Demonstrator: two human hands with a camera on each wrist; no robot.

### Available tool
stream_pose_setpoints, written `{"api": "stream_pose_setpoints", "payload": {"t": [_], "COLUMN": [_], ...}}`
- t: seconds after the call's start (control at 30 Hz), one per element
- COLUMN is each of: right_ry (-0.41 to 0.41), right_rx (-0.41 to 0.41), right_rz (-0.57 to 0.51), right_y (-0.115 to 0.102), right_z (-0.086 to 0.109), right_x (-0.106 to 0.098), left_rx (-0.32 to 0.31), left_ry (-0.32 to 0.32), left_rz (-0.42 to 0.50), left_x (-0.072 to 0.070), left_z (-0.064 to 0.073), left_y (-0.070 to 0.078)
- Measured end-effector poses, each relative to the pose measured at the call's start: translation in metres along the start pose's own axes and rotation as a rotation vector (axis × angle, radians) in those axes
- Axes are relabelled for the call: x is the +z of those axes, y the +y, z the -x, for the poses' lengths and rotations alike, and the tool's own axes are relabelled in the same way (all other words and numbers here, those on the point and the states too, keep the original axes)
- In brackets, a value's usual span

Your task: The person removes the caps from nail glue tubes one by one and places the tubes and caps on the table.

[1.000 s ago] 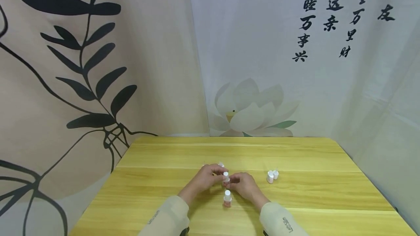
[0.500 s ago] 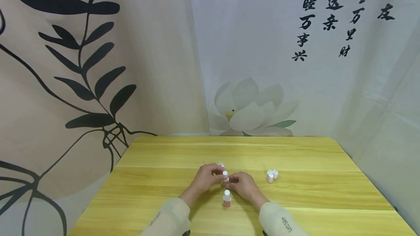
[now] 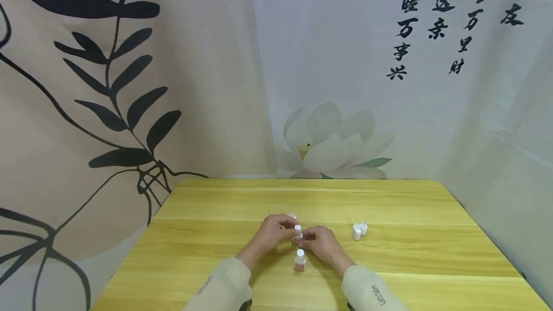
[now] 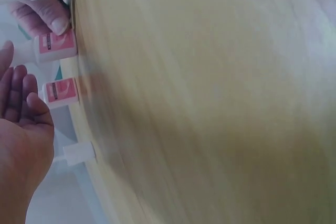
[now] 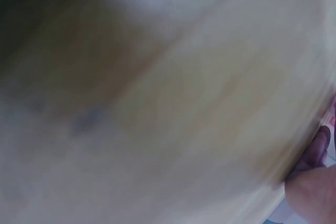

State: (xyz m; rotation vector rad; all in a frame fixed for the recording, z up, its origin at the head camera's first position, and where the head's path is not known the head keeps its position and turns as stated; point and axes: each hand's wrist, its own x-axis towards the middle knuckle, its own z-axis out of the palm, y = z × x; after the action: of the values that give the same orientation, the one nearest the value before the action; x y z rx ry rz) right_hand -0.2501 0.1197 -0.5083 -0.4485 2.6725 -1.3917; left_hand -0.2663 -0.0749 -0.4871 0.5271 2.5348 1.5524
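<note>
A small white bottle with a pink label [image 3: 297,237] stands upright between my two hands. My left hand [image 3: 273,232] reaches in from the left, its thumb and forefinger at the bottle's white cap. From the right, my right hand [image 3: 323,245] pinches the lower body; its thumb presses the pink label in the left wrist view. Nearer to me stands a matching capped bottle [image 3: 300,261]. Another pink-labelled bottle [image 4: 62,92] is beyond my left fingers. In the right wrist view only part of the right hand [image 5: 314,182] shows, and the bottle is mostly hidden.
Two small white pieces [image 3: 356,232] stand close together on the wooden table [image 3: 410,258], right of my hands. A white piece with a thin stem [image 4: 80,152] stands beyond the left hand. Printed cloth [image 3: 216,85] hangs behind the table.
Both hands stay at the same bottle with almost the same hold. The head view shifts slightly; the bottles and white pieces keep their places.
</note>
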Motion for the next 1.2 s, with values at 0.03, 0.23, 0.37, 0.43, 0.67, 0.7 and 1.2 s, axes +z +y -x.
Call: {"api": "stream_pose_setpoints", "payload": {"t": [0.03,0.23,0.37,0.43,0.67,0.7,1.2], "right_ry": [-0.001,-0.012,-0.024,-0.026,-0.011,-0.009,-0.005], "right_rx": [0.002,-0.004,0.002,0.004,-0.023,-0.028,-0.028], "right_rz": [-0.004,-0.017,-0.019,-0.014,0.005,0.008,0.006], "right_y": [-0.0002,0.0003,0.0013,0.0022,0.0031,0.0032,0.0016], "right_z": [0.0003,0.0004,-0.0005,-0.0010,-0.0016,-0.0016,-0.0001], "right_x": [-0.0004,0.0007,0.0018,0.0018,0.0018,0.0018,0.0007], "left_rx": [-0.002,-0.015,-0.017,-0.016,-0.022,-0.023,-0.042], "left_ry": [0.003,-0.011,-0.030,-0.036,-0.008,-0.005,-0.014], "left_rz": [0.008,0.033,0.032,0.030,0.047,0.053,0.084], "left_x": [0.0008,0.0001,-0.0029,-0.0036,0.0010,0.0017,0.0008], "left_z": [-0.0003,0.0019,0.0034,0.0039,0.0017,0.0016,0.0016], "left_y": [-0.0002,-0.0013,-0.0022,-0.0021,-0.0038,-0.0040,-0.0048]}}
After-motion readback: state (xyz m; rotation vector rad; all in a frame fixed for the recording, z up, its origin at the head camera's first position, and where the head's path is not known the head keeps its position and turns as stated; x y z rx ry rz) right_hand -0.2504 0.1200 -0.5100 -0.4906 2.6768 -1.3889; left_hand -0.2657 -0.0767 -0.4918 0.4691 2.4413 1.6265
